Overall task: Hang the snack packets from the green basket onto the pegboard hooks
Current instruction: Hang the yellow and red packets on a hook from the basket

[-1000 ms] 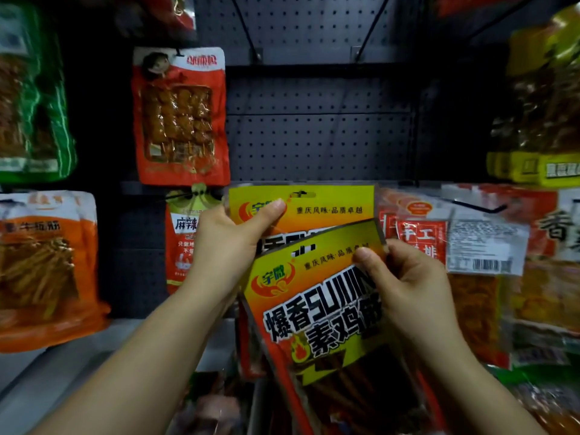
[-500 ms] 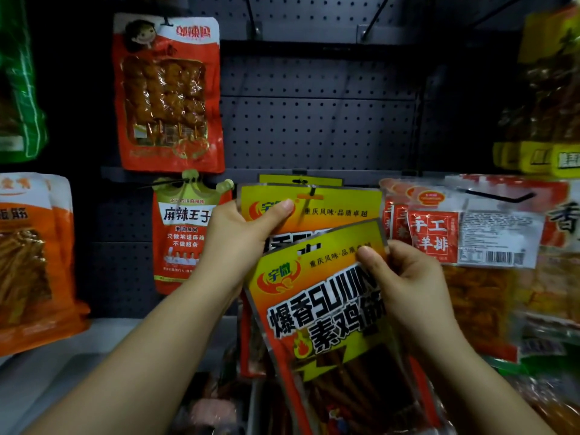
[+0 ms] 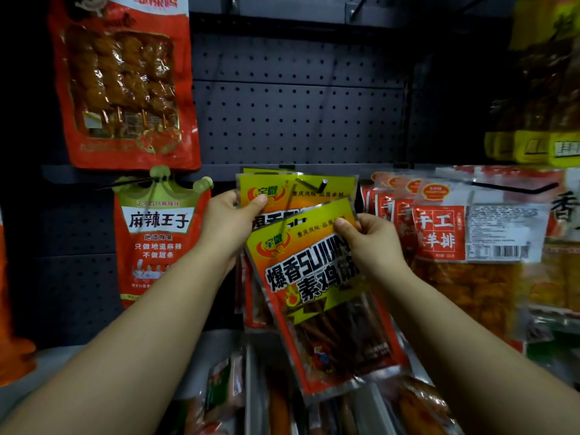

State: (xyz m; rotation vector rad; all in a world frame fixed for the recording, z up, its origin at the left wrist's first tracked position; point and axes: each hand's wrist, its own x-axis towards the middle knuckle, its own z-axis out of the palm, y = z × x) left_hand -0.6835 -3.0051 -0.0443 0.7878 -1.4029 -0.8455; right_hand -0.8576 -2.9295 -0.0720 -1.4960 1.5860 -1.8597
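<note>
This is a shop, at a retail snack display. A dark perforated pegboard (image 3: pixel 298 120) fills the wall from nine to three o'clock, with metal hooks (image 3: pixel 309 185) jutting out and sealed snack packets hanging from them in rows: a red packet of skewered pieces (image 3: pixel 122 83) at ten o'clock, a crown-topped red packet (image 3: pixel 158 237) at nine, yellow packets (image 3: pixel 546 89) at two. At three o'clock a stack of identical red packets (image 3: pixel 439 233) carries a printed label with a barcode (image 3: pixel 502 251), and more wrapped goods (image 3: pixel 226 394) lie below at six o'clock.
</note>
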